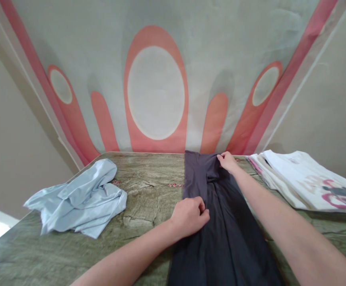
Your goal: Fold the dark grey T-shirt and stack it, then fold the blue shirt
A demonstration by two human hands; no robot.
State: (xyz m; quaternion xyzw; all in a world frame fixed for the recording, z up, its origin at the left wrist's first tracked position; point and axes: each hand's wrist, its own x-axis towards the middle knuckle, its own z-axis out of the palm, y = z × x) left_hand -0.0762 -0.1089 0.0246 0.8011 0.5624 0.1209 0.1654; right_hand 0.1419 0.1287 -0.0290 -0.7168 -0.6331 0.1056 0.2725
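A dark grey garment (226, 238) lies lengthwise on the table (149, 186), from the far edge toward me. My left hand (190, 215) rests on its left edge, fingers closed in a pinch on the cloth. At the garment's far end, near the table's back edge, my right hand (227, 161) is also closed, gripping a fold of the cloth. Both forearms reach in from the bottom of the view.
A crumpled light blue garment (80, 198) lies on the left of the table. A folded white shirt with a pink and black print (307, 182) lies at the right. Behind the table hangs a grey cloth with orange ovals (156, 91).
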